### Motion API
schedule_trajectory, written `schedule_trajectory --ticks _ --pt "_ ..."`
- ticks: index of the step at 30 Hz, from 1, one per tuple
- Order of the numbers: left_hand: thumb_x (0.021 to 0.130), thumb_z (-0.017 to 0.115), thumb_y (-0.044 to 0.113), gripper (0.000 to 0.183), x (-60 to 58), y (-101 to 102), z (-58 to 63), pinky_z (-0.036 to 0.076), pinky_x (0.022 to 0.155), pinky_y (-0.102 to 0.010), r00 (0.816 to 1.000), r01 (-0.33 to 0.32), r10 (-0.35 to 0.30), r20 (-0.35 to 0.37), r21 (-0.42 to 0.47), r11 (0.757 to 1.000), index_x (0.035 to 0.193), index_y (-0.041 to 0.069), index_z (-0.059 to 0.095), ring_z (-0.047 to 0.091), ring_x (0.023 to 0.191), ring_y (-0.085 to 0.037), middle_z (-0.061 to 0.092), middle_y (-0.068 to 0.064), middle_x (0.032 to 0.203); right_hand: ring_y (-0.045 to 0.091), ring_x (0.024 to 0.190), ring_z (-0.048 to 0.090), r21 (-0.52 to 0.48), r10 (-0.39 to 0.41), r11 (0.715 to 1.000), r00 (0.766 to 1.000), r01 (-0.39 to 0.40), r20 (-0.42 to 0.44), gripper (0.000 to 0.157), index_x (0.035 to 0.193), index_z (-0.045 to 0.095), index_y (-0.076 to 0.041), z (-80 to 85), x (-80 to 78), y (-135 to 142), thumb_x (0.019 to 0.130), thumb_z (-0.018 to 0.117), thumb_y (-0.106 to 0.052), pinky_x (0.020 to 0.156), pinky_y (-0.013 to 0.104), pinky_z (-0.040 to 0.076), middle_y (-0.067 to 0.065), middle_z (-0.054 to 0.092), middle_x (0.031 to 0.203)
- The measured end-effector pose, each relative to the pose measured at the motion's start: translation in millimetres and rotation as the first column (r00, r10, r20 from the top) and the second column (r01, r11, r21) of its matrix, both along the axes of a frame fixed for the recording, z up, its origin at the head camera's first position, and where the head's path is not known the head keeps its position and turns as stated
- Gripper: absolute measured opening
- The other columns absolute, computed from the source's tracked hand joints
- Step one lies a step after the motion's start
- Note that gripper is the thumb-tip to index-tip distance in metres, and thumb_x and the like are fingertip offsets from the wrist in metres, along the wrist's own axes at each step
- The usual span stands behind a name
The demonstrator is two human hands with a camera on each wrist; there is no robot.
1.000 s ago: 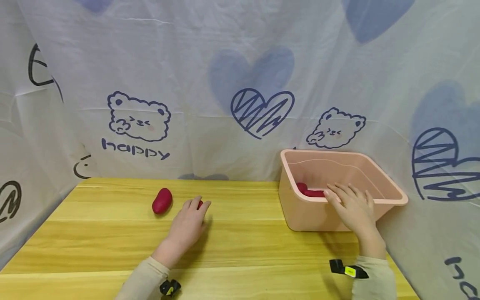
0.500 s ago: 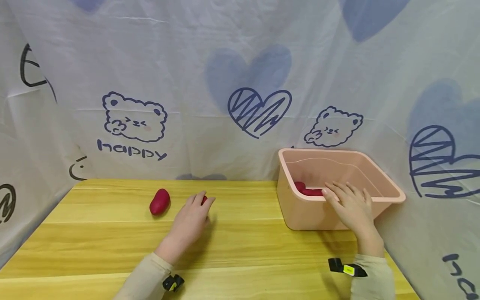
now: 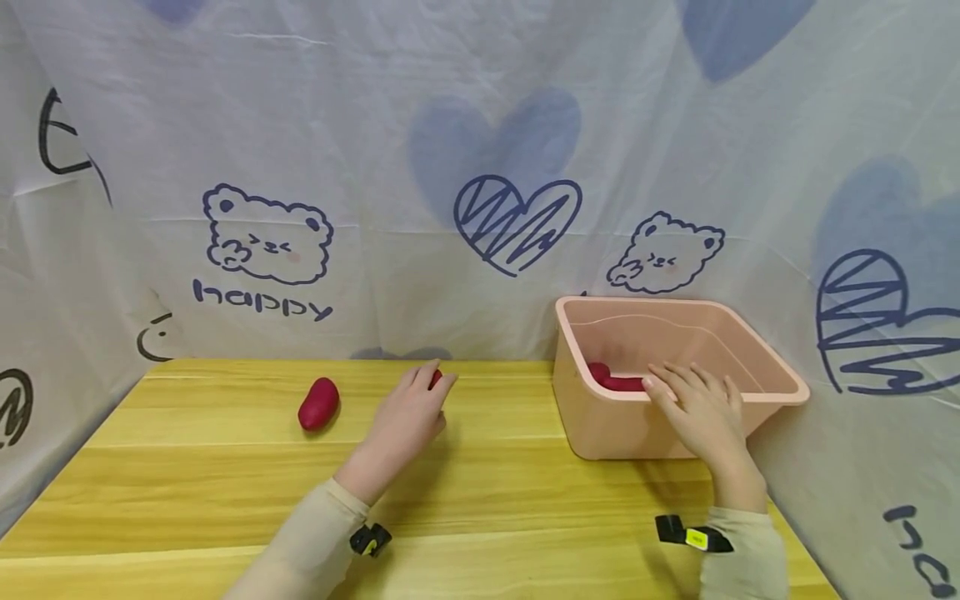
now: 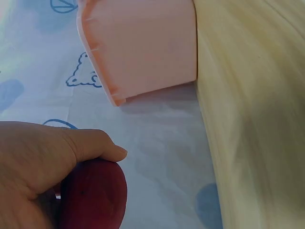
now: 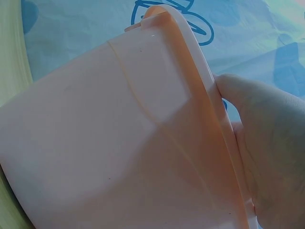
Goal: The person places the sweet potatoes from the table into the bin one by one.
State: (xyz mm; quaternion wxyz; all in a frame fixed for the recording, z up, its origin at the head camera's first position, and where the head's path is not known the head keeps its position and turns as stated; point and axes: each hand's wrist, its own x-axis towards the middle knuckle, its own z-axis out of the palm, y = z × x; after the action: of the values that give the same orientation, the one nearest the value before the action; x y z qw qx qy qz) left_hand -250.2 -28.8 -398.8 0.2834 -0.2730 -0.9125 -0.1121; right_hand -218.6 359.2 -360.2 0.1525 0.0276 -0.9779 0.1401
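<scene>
My left hand is over the tabletop, with a dark red, potato-shaped object held between thumb and fingers. Only a small part of that object shows in the head view. A similar dark red oval lies on the wood to the left. On the right stands a pink plastic bin. My right hand rests on its near rim, fingers spread and reaching over the inside. In the right wrist view, the thumb touches the rim's edge. Several fingers are hidden there.
Inside the bin, dark red pieces lie at the left, partly hidden by the front wall and hand. The wooden table ends at a printed cloth behind, which also hangs along both sides.
My left hand has moved to the right and slightly farther back, carrying the dark red object. The right hand stays at the bin rim. The view shifts slightly.
</scene>
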Motion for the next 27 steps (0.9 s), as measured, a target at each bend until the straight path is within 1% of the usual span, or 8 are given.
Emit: schedule_trajectory --ticks 2,8,15,19,23,27 --pt "0.076 0.077 0.006 0.049 -0.8 4 2.6 0.057 0.084 -0.045 1.000 0.007 -0.007 -0.003 -0.001 1.000 0.122 0.008 0.062 0.059 0.111 -0.039 0.059 -0.023 0.128 0.046 0.141 0.026 0.000 0.001 1.000 1.000 -0.001 0.004 0.060 0.141 0.051 -0.016 -0.2 0.2 0 0.101 0.032 -0.056 0.110 0.072 0.004 0.019 0.046 0.148" --pt "0.079 0.076 0.007 0.047 -0.6 16 9.5 0.057 0.085 -0.044 1.000 0.024 -0.023 0.020 -0.006 1.000 0.124 0.010 0.061 0.058 0.115 -0.037 0.058 -0.022 0.130 0.046 0.140 0.026 0.002 0.001 1.000 1.000 -0.001 0.013 0.060 0.142 0.050 -0.016 -1.3 0.3 0 0.101 0.032 -0.056 0.110 0.072 0.003 0.020 0.045 0.148" --pt "0.079 0.075 0.008 0.044 -5.0 29 13.1 0.057 0.087 -0.044 0.999 0.038 -0.038 0.003 0.005 0.999 0.122 0.011 0.062 0.058 0.115 -0.037 0.058 -0.021 0.130 0.046 0.140 0.027 0.007 0.000 1.000 1.000 0.000 0.006 0.061 0.142 0.051 -0.016 -2.0 0.1 0 0.100 0.032 -0.057 0.110 0.072 0.003 0.020 0.045 0.147" --pt "0.079 0.075 0.008 0.046 -5.7 37 17.4 0.056 0.089 -0.044 0.999 0.049 -0.049 -0.002 0.018 0.999 0.123 0.010 0.062 0.058 0.115 -0.037 0.058 -0.020 0.130 0.045 0.140 0.028 0.012 0.000 1.000 1.000 0.000 -0.008 0.060 0.141 0.052 -0.016 -1.7 -0.2 1 0.100 0.032 -0.057 0.109 0.072 0.005 0.019 0.047 0.146" --pt "0.082 0.074 0.010 0.046 -5.9 45 21.9 0.056 0.091 -0.043 0.998 0.057 -0.058 0.022 0.021 0.998 0.126 0.011 0.061 0.057 0.118 -0.036 0.056 -0.020 0.134 0.045 0.139 0.030 0.020 0.002 1.000 1.000 -0.001 -0.021 0.059 0.139 0.053 -0.017 -1.1 -0.3 0 0.101 0.033 -0.056 0.109 0.071 0.007 0.018 0.049 0.145" --pt "0.084 0.072 0.012 0.044 -5.2 52 27.4 0.057 0.087 -0.043 0.997 0.059 -0.061 0.040 0.040 0.997 0.127 0.012 0.061 0.056 0.119 -0.034 0.055 -0.018 0.136 0.045 0.139 0.029 0.021 0.003 1.000 1.000 -0.003 -0.020 0.059 0.140 0.053 -0.017 -0.6 -0.2 0 0.101 0.033 -0.056 0.109 0.072 0.007 0.018 0.048 0.145"
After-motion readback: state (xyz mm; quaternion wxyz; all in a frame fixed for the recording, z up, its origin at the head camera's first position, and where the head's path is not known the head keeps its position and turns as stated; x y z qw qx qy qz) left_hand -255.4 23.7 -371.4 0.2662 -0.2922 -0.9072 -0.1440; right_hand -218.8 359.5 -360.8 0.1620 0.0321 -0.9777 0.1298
